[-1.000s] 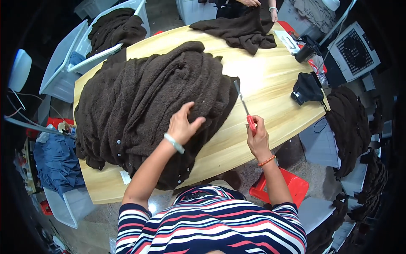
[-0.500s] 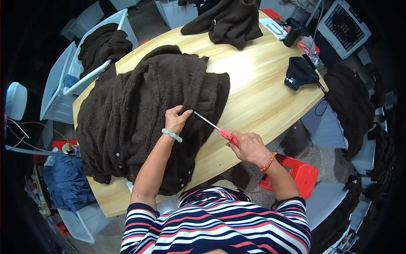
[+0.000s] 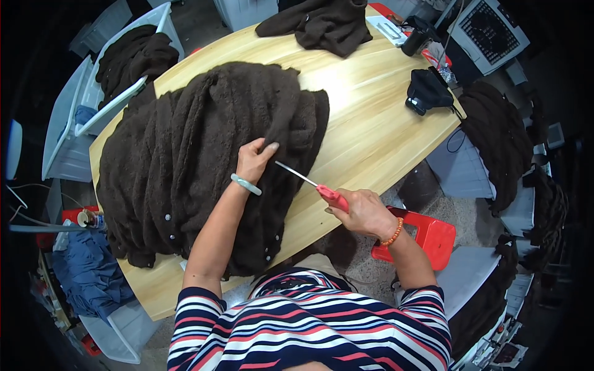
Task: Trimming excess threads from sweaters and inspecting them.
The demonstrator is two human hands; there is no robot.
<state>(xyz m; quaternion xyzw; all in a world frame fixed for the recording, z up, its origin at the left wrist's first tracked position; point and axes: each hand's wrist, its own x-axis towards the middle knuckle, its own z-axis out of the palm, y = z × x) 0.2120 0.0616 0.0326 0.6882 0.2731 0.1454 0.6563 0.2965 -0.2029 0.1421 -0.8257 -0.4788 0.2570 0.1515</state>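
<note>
A heap of dark brown knit garments [image 3: 179,142] with small shiny buttons covers the left part of the wooden table. My left hand [image 3: 253,159], a pale bangle on its wrist, rests on the heap with thumb and fingers closed on a fold of the top garment. In my right hand [image 3: 365,213], which wears an orange bead bracelet, is a red-handled tool [image 3: 333,196] with a thin straight metal shaft. Its tip points up and left, just below my left thumb and over the brown cloth. Too small to make out is the shape of that tip.
Another brown garment [image 3: 331,28] lies at the table's far edge. A black strapped device [image 3: 428,91] sits at the right corner. White bins [image 3: 59,148] with dark clothes stand left, blue cloth [image 3: 90,266] lower left. A red stool [image 3: 436,241] is beside me at right.
The tool's tip has come away from my left fingertips, leaving a small gap. My left hand has lifted slightly with the fold of cloth. The whole view has shifted a little.
</note>
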